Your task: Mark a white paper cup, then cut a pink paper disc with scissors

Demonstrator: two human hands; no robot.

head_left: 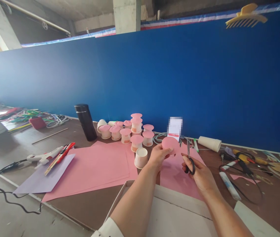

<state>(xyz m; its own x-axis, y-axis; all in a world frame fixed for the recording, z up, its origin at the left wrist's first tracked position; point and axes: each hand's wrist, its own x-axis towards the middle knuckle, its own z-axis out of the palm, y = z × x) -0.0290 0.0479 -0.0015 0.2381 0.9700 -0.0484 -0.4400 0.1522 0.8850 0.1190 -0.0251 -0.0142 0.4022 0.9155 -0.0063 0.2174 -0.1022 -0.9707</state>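
My left hand (157,156) pinches a round pink paper disc (170,144) and holds it up above the table. My right hand (199,173) grips black-handled scissors (189,158), blades pointing up beside the disc. Under both hands lie large pink paper sheets (98,168). An open white paper cup (141,158) stands just left of my left hand. Behind it stand several small paper cups capped with pink discs (130,130).
A black flask (85,121) stands at the back. A white glue gun (44,157) with a black cord, a red cutter (64,152) and a lilac sheet (43,176) lie left. Stacked cups (210,143), pens and cables lie right. A blue wall (154,75) runs behind.
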